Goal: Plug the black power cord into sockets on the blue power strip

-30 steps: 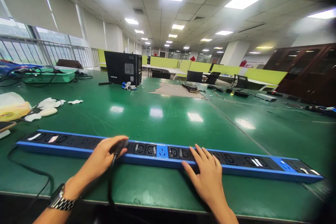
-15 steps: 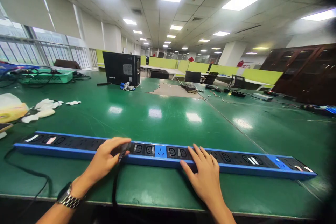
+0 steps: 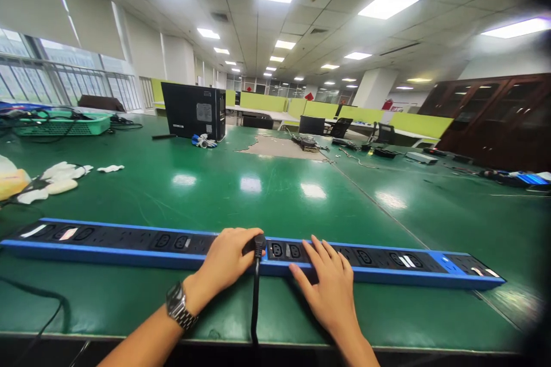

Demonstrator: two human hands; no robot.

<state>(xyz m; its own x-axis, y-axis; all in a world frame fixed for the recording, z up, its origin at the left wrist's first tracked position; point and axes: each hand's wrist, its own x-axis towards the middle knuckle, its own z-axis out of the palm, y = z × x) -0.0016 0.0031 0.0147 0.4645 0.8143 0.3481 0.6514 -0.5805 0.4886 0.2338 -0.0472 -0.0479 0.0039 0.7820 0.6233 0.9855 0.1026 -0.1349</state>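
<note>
Plug (image 3: 259,244) meets the power strip (image 3: 107,238), pinched in your left hand (image 3: 226,261); right hand (image 3: 332,289) flat, steadying it; seating looks unfinished.

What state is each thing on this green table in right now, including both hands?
power strip, lying flat near the front edge of the table.
plug, held at a middle socket; seated or not, cannot tell.
left hand, closed around the plug.
right hand, open, fingers flat on the power strip.
computer tower, standing upright at the far side.
</note>
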